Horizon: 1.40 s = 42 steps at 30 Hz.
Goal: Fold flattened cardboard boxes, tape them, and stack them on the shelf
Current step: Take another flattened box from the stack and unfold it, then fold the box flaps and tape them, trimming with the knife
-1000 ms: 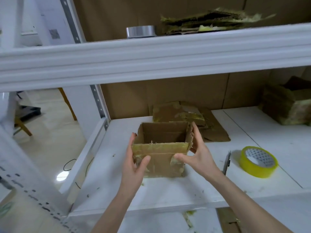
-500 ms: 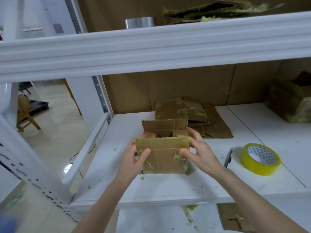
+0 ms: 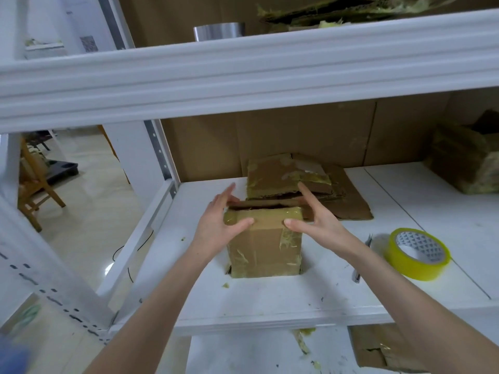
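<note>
1. Head view: a second ago the box (image 3: 266, 247) stood open-topped on the shelf (image 3: 270, 300). Now its flaps are pressed almost flat, with a dark slit left at the back.
2. Our left hand (image 3: 218, 225) and right hand (image 3: 316, 220) flank the top, fingers straight and spread, thumbs on the front edge.
3. We judge taping comes next; the tape roll (image 3: 417, 253) lies near, on the right.

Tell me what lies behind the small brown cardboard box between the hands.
A pile of flattened brown cardboard pieces lies on the white shelf, before a brown cardboard back wall. The box and the right hand cover the pile's near edge.
</note>
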Tool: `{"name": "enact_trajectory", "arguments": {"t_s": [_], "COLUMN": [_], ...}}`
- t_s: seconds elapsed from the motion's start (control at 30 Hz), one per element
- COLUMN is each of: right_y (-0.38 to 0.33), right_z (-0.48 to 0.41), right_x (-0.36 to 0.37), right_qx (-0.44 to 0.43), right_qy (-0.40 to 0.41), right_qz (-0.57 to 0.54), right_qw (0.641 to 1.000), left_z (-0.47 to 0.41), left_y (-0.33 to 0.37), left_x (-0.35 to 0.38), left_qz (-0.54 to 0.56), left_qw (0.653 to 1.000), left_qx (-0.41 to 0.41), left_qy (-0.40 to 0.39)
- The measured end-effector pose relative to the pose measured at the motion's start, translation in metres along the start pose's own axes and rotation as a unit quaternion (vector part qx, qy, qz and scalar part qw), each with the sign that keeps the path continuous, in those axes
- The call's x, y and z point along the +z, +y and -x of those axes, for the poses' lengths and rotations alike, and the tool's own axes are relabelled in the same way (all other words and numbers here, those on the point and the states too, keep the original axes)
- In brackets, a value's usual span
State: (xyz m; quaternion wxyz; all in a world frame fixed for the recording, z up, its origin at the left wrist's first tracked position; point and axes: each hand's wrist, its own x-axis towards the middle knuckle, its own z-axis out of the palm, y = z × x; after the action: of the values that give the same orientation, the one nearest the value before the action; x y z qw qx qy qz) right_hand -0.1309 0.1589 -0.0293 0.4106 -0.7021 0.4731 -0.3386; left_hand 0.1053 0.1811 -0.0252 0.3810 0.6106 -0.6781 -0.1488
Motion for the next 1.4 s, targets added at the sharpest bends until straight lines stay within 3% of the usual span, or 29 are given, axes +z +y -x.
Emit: {"name": "enact_trajectory", "arguments": {"t_s": [0.13, 0.53, 0.73, 0.9, 1.1, 1.2, 1.4], "right_y": [0.001, 0.034, 0.029, 0.032, 0.033, 0.033, 0.035], "right_z": [-0.008, -0.021, -0.018, -0.016, -0.010, -0.010, -0.008], "right_x": [-0.001, 0.016, 0.007, 0.015, 0.019, 0.021, 0.028], "right_qx": [-0.034, -0.004, 0.007, 0.011, 0.007, 0.000, 0.001], "right_qy": [-0.004, -0.009, -0.019, 0.022, 0.039, 0.048, 0.064], "right_qz": [0.032, 0.025, 0.025, 0.016, 0.033, 0.065, 0.108], "right_qw": [0.999, 1.000, 0.999, 1.000, 0.999, 0.997, 0.992], "left_z": [0.000, 0.002, 0.001, 0.007, 0.008, 0.013, 0.021], "left_y": [-0.011, -0.028, -0.021, -0.014, 0.003, 0.020, 0.014], "left_x": [0.001, 0.024, 0.030, 0.039, 0.033, 0.045, 0.059], "left_qz": [-0.073, -0.125, -0.136, -0.164, -0.338, -0.338, -0.372], "left_qw": [0.995, 0.984, 0.985, 0.981, 0.931, 0.928, 0.914], "left_qx": [0.061, 0.038, 0.027, 0.033, 0.083, 0.128, 0.133], "left_qy": [-0.015, -0.118, -0.105, -0.100, -0.107, -0.088, -0.091]}}
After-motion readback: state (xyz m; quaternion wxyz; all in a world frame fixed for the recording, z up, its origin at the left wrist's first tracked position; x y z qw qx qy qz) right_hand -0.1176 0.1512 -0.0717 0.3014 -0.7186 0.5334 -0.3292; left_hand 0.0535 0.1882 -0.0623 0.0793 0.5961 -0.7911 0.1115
